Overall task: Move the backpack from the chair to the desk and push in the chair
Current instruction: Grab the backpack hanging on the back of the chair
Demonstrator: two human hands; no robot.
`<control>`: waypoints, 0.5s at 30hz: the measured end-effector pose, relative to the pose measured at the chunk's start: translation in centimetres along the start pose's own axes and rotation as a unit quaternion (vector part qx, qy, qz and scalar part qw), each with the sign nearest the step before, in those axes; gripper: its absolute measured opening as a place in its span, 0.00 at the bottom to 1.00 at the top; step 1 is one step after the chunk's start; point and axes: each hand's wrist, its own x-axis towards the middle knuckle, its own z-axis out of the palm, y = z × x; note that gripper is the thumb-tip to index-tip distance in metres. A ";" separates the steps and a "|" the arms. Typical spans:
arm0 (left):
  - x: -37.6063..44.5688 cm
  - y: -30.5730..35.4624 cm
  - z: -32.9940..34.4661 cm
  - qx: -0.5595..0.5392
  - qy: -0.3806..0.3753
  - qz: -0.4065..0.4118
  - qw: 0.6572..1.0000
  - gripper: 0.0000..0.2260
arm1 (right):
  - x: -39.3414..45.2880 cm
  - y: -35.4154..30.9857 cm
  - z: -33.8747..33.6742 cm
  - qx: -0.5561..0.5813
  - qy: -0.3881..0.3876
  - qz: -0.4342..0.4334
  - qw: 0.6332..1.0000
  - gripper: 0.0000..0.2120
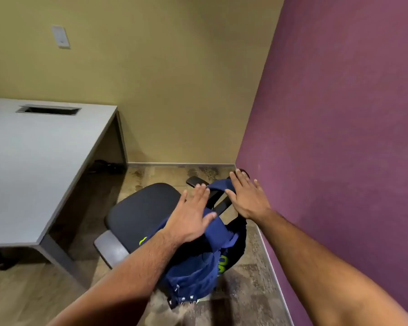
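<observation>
A: so where's the backpack [198, 262] sitting?

B: on the chair [141, 212], toward its right side, blue with neon green lettering. Both hands are spread flat over its top, left hand [190, 216] resting on the fabric, right hand [246, 195] by the straps, fingers open.

A: and the desk [33, 161]?

B: left of the chair, a gap between them. Purple wall [339, 137] just right of the chair.

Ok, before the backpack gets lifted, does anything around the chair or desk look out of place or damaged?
Nothing looks damaged or spilled. The blue backpack sits on the chair, and the chair stands pulled away from the desk, near the purple wall. The left hand and right hand are spread flat over the backpack's top.
</observation>
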 end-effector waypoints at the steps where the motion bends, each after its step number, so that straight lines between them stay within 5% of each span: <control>1: -0.2 -0.1 0.5 -0.008 -0.028 0.012 1.000 0.37 | 0.2 0.3 0.3 -0.001 -0.012 0.001 1.000 0.33; 4: -0.5 -0.1 1.3 -0.046 -0.105 0.013 0.993 0.44 | 1.1 1.4 1.0 0.001 -0.046 0.001 0.999 0.34; 9: -0.1 -0.1 1.1 -0.038 -0.096 -0.003 0.995 0.54 | 3.4 2.2 2.4 -0.004 -0.068 -0.042 0.997 0.36; 15: -0.5 1.1 0.3 0.018 -0.044 -0.012 0.999 0.48 | 5.3 2.9 2.9 -0.012 -0.029 -0.093 0.995 0.33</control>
